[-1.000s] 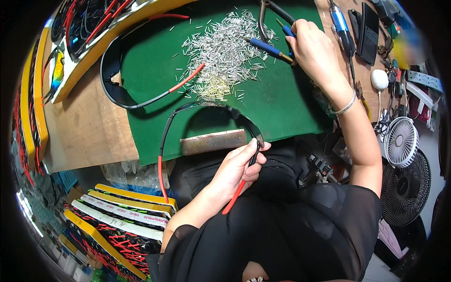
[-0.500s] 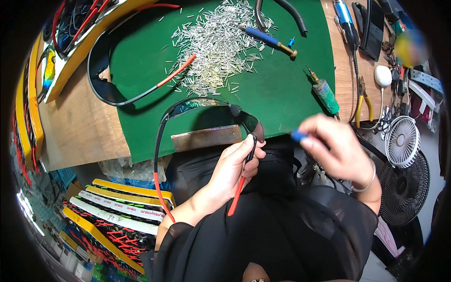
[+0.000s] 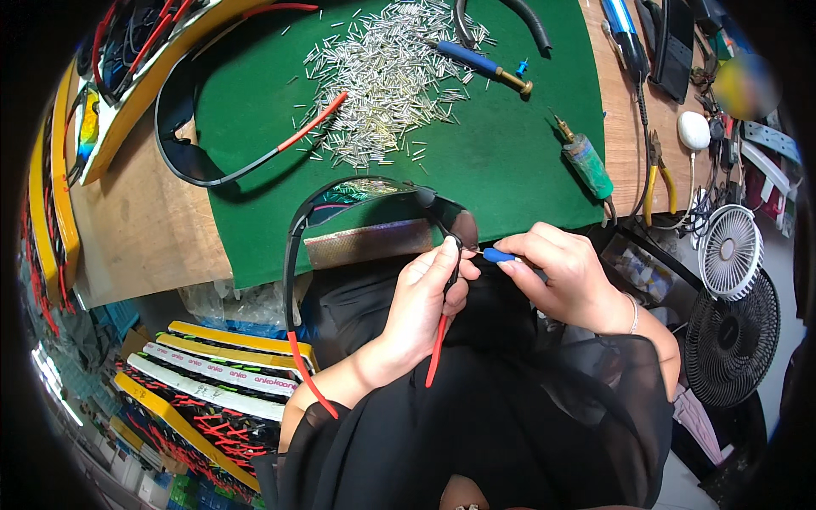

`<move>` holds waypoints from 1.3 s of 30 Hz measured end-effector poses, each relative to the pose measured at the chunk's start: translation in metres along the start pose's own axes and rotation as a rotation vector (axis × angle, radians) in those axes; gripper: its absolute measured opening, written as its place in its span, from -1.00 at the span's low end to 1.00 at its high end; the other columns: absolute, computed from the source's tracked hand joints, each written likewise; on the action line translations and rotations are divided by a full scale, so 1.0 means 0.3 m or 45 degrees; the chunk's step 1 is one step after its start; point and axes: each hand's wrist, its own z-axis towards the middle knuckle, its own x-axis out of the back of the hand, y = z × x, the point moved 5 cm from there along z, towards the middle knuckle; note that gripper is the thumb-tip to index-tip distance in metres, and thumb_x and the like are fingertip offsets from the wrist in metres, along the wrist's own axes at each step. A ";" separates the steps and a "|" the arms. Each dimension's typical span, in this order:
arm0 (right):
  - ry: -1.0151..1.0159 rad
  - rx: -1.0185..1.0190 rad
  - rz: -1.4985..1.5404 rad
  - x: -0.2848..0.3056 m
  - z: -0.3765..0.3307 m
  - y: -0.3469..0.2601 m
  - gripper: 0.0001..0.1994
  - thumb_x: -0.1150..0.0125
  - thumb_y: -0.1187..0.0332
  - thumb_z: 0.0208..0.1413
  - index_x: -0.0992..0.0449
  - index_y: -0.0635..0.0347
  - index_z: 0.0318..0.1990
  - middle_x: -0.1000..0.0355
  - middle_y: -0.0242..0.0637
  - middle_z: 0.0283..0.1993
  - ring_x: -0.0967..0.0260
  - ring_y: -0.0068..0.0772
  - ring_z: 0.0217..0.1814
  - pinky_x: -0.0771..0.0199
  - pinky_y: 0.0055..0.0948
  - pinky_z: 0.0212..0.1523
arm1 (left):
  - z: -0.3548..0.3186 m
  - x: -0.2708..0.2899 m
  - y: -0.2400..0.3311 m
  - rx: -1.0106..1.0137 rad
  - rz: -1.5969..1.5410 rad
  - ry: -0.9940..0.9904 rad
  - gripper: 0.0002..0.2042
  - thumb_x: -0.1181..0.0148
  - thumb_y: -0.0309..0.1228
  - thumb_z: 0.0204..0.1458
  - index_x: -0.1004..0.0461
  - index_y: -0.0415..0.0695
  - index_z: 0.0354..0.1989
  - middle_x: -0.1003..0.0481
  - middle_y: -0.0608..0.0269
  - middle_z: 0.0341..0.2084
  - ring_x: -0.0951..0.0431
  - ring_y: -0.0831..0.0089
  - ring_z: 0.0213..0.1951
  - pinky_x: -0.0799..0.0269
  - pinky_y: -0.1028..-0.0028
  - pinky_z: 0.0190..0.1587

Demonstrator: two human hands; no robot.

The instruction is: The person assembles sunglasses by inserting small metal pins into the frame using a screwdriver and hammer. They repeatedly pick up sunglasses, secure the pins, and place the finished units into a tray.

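My left hand (image 3: 427, 291) is closed around the near temple of a pair of wraparound sunglasses (image 3: 291, 280), black with dark lenses and red temple tips. The lenses sit over the near edge of the green mat; both temples reach back toward my body. My right hand (image 3: 557, 274) pinches a small blue-handled tool (image 3: 500, 255) with a thin metal tip. That tip points left at the hinge area beside my left fingertips; whether it touches is hidden. A second pair of sunglasses (image 3: 229, 178) lies on the mat at the left.
Small metal pins (image 3: 382, 85) are heaped on the green mat (image 3: 510, 161). Near them lie a blue-handled screwdriver (image 3: 484, 66) and a green-handled soldering-type tool (image 3: 586, 166). Yellow pliers (image 3: 654, 183) and fans (image 3: 729, 255) are at right. Trays of glasses (image 3: 204, 374) stand lower left.
My right hand has moved left and down, bringing the blue-handled tool up to the hinge beside my left fingers. The held sunglasses have turned slightly.
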 end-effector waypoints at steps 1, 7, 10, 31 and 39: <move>0.002 0.009 -0.006 -0.001 0.002 -0.001 -0.85 -0.22 0.46 -0.15 -0.43 0.14 -0.36 -0.28 -0.30 -0.54 -0.32 -0.25 -0.55 -0.35 -0.41 -0.55 | 0.001 0.002 -0.002 -0.002 0.003 -0.005 -0.67 0.11 -0.15 0.15 -0.38 -0.14 -0.46 -0.17 0.47 -0.82 -0.06 0.71 -0.77 0.06 0.69 -0.71; 0.067 0.008 0.040 0.011 0.020 -0.015 -0.86 -0.22 0.44 -0.15 -0.44 0.17 -0.38 -0.29 -0.29 -0.55 -0.32 -0.25 -0.56 -0.35 -0.41 -0.55 | 0.006 0.003 -0.004 -0.018 0.052 -0.016 -0.68 0.13 -0.15 0.16 -0.36 -0.13 -0.48 -0.21 0.46 -0.78 -0.07 0.72 -0.78 0.04 0.71 -0.72; -0.027 -0.054 -0.037 -0.003 0.031 -0.019 -0.87 -0.18 0.38 -0.09 -0.42 0.23 -0.44 -0.33 -0.21 -0.56 -0.35 -0.18 -0.54 -0.37 -0.36 -0.54 | 0.010 0.004 0.007 0.000 0.079 0.007 -0.66 0.13 -0.14 0.16 -0.39 -0.16 -0.45 -0.24 0.43 -0.78 -0.08 0.71 -0.77 0.05 0.69 -0.71; -0.273 0.230 -0.508 -0.036 0.092 -0.054 -0.81 -0.12 0.30 -0.10 -0.34 0.24 -0.53 -0.17 -0.35 -0.61 -0.26 -0.39 -0.62 -0.28 -0.49 -0.68 | 0.024 0.017 0.001 0.035 -0.001 -0.057 -0.62 0.22 -0.09 0.17 -0.32 -0.13 -0.49 -0.16 0.45 -0.80 -0.04 0.68 -0.78 0.05 0.66 -0.72; -0.303 0.336 -0.527 -0.025 0.104 -0.082 -0.71 -0.03 0.22 0.05 -0.27 0.24 -0.57 -0.32 -0.15 -0.58 -0.38 -0.20 -0.61 -0.39 -0.39 -0.64 | 0.021 0.009 0.010 0.046 -0.007 -0.047 -0.63 0.21 -0.09 0.17 -0.31 -0.13 -0.47 -0.17 0.46 -0.79 -0.04 0.68 -0.78 0.06 0.66 -0.71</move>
